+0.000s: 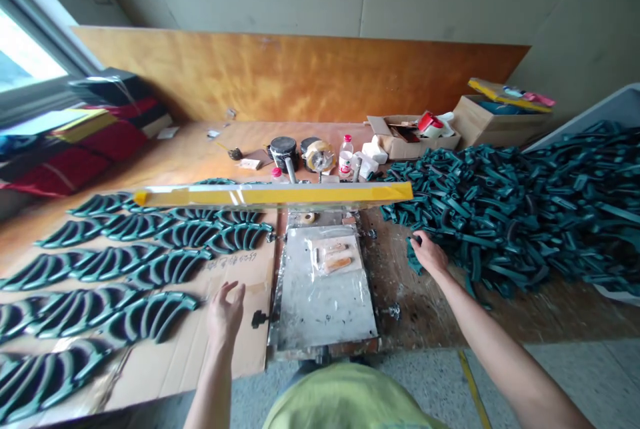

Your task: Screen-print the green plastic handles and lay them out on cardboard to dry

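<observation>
My left hand (227, 312) hovers above the cardboard sheet (240, 342), its fingers loosely curled and apart with nothing in them. Left of it, dark green curved plastic parts (150, 319) lie in fanned rows on the cardboard. At the near left edge of a big heap of loose green parts (480, 215), my right hand (431, 254) has its fingers closed on a green curved plastic part (414, 259), partly hidden by the fingers. Between my hands stands a grey metal plate fixture (325, 315), bearing a clear plastic packet with tan pieces (333, 255).
A yellow-edged transparent bar (275, 195) spans the fixture's far side. Behind it are black round containers (283, 152), a red-capped bottle (345, 157) and an open cardboard box (417, 142). Screw knobs (393, 311) jut from the plate's sides. Red and black boxes (75, 149) sit at far left.
</observation>
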{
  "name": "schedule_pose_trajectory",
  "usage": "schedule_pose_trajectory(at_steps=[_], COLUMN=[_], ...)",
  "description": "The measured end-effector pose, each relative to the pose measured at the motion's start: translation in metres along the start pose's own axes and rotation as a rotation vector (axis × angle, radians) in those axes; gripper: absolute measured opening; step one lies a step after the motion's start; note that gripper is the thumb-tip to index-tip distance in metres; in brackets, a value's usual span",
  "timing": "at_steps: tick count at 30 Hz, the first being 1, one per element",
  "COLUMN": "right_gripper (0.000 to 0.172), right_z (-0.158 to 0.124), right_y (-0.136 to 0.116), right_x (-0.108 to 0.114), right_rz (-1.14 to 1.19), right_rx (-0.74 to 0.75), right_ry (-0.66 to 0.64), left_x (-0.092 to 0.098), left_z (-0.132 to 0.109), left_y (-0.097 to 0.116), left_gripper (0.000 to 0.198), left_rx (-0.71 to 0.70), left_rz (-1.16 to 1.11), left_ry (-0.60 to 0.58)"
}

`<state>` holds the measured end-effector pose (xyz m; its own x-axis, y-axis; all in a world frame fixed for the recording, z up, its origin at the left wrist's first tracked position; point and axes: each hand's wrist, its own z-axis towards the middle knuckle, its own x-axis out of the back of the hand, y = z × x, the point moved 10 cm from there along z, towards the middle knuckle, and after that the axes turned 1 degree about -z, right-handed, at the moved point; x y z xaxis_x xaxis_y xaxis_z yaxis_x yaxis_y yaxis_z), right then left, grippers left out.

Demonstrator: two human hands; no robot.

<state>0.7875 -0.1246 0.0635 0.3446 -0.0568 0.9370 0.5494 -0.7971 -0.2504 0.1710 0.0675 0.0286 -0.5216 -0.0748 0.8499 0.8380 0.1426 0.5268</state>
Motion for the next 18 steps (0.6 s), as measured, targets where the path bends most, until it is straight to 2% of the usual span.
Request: schedule_pose_trajectory(at_steps=[2, 4, 7, 9, 12, 14, 18], right_gripper=[0.058, 0.063, 0.049, 0.040, 0.032, 0.029, 0.024], right_z=[-0.007, -0.017, -0.044, -0.064, -0.086, -0.094, -0.105], right_y=[-0.024, -0.059, -0.123, -0.163, -0.208, -0.225, -0.235], right_x=[0.001, 0.001, -0.006, -0.013, -0.036, -0.051, -0.064], right_rz=[0.136, 0.378, 0.787, 0.902, 0.850, 0.734, 0.391], right_rx=[0.091, 0.234, 0.457, 0.576, 0.704, 0.811, 1.051], right_ry=[0.024, -0.005, -0.146, -0.217, -0.311, -0.329, -0.169], left_x=[0.006, 0.016, 0.031, 0.043, 0.060, 0.071, 0.096], left_z=[0.001, 0.002, 0.004, 0.006, 0.007, 0.007, 0.006], left_y=[0.003, 0.008, 0.024, 0.042, 0.071, 0.088, 0.112], left_gripper=[0.045, 0.044, 0.043, 0.043, 0.042, 0.041, 0.039], left_rx=[0.020, 0.022, 0.025, 0.016, -0.018, -0.043, -0.103], left_rz=[-0.080, -0.152, -0.268, -0.372, -0.509, -0.569, -0.660], left_ry=[-0.011, 0.007, 0.041, 0.060, 0.077, 0.087, 0.129])
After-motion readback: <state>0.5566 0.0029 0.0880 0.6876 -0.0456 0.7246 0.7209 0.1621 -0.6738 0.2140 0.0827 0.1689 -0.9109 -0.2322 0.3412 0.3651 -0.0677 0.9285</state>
